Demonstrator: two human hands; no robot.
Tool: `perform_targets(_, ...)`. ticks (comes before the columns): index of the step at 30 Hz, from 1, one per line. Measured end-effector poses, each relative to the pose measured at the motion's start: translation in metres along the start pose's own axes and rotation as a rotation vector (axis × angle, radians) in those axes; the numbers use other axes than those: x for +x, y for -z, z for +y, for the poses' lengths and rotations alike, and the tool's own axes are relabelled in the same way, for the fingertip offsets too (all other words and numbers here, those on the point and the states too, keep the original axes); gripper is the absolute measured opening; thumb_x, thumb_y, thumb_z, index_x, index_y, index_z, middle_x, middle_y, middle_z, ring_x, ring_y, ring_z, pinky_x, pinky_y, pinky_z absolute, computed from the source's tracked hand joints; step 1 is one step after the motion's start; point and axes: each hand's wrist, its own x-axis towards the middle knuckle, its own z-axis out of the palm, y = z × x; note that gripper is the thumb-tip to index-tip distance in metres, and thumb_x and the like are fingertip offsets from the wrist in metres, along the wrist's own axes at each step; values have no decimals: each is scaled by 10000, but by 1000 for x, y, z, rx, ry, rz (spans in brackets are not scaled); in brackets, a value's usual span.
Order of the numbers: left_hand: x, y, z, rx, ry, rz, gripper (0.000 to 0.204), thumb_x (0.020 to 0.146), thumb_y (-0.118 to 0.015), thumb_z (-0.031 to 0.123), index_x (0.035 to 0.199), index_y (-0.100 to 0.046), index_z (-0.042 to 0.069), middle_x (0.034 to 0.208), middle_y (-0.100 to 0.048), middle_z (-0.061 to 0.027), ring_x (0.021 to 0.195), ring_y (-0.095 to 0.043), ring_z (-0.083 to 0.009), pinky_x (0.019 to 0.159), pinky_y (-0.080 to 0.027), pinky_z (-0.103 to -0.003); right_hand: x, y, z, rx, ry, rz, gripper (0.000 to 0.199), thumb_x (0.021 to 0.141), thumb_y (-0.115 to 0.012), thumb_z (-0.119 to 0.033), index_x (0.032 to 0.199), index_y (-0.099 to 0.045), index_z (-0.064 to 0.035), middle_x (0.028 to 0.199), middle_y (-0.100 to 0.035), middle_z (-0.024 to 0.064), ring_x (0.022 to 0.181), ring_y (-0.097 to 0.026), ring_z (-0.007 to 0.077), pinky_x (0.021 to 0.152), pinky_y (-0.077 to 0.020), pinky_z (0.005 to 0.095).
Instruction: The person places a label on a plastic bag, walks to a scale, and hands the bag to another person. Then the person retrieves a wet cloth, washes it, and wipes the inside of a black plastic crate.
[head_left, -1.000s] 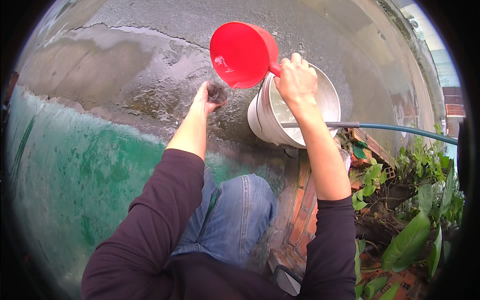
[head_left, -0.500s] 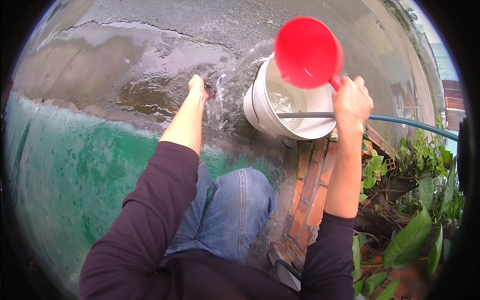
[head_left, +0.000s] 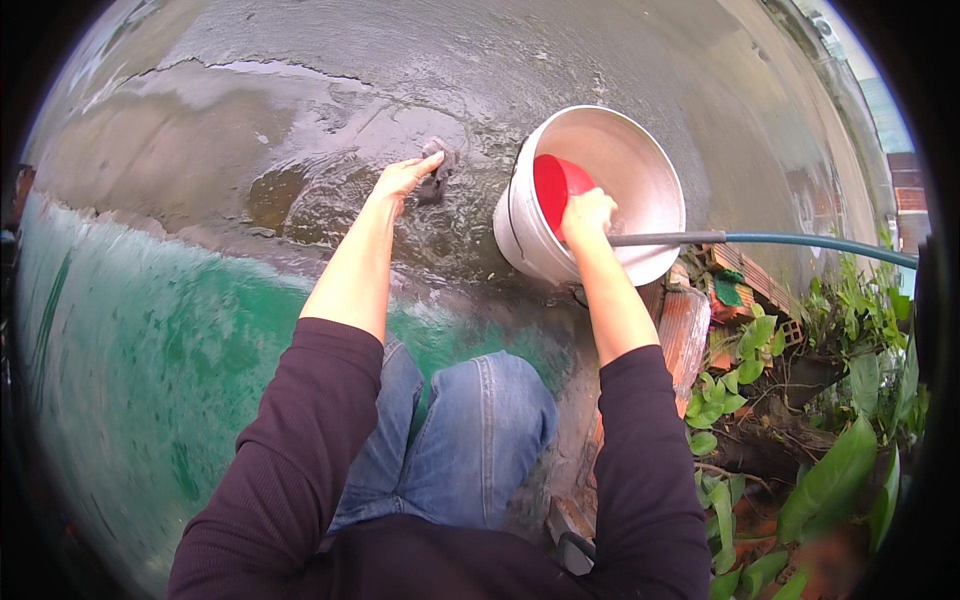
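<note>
My right hand (head_left: 586, 215) grips a red plastic scoop (head_left: 553, 186) and dips it inside a white bucket (head_left: 640, 170) standing on wet concrete. A green hose (head_left: 800, 242) lies over the bucket's rim from the right. My left hand (head_left: 405, 177) reaches forward and presses a small dark scrubbing pad (head_left: 437, 168) against the wet concrete just left of the bucket. My knees in blue jeans (head_left: 470, 440) are below, between both arms.
Wet grey concrete (head_left: 300, 110) stretches ahead, with a green-painted floor area (head_left: 130, 370) on the left. Red bricks (head_left: 685, 330) edge a bed of leafy plants (head_left: 830, 470) on the right.
My right hand swung the red scoop from over the wet concrete to the right and down into the bucket. My left hand stayed on the pad at the wet patch.
</note>
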Motion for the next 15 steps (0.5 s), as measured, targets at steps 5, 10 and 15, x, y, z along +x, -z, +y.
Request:
perform_targets(5,-1,5,7,-465,6,4,859,660,-752,559,1303,-482,59,1408,-380,-153,1295,-358,-377,1003,-285,-591,-16,-19,64,528,-108,-35,298,843,-552,-327,970,-703,-104,1004,-671,159,978,-646,276,807,-517,389)
perform_targets(10,9,5,9,-1117,70,-78,636,731,-735,346,1201,-466,13,1215,-514,-205,1072,-558,-389,874,-456,-541,-71,12,137,773,-89,-32,447,639,-764,-374,975,-685,-89,950,-678,141,951,-642,269,836,-475,390)
perform_targets(15,21,5,10,-1285,138,-295,276,816,-667,160,1002,-497,48,808,-592,-142,590,-570,-180,483,-462,-220,-122,68,167,781,-107,195,387,668,-731,-369,923,-686,-81,832,-674,153,831,-650,307,743,-484,418)
